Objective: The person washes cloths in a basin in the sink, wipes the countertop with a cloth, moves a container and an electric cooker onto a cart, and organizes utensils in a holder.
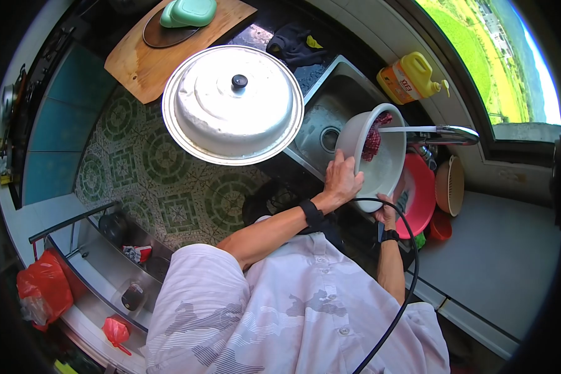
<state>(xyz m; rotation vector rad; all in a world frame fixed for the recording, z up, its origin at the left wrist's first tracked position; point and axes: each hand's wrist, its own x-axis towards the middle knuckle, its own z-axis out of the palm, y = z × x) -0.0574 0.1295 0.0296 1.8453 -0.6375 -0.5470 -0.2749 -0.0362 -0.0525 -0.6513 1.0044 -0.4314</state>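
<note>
A pale grey-white basin (389, 163) is tilted over the near right part of the metal sink (305, 138). My left hand (343, 181) is closed on its left rim. At the near edge, my right hand (386, 212) grips the rim, its fingers partly hidden. Inside the basin, against the far wall, lies a dark red checked cloth (372, 142). From the faucet (458, 134), a pale straight stream or spout reaches over the basin; I cannot tell which. A red-pink basin (419, 196) stands just to the right, partly covered by the grey-white one.
A large domed metal lid (230, 115) covers much of the left foreground. Behind it is a wooden board (137, 65) with a green container (190, 11). A yellow bottle (411, 78) stands by the window. A beige basket (450, 185) leans right. A black cable (411, 274) crosses in front.
</note>
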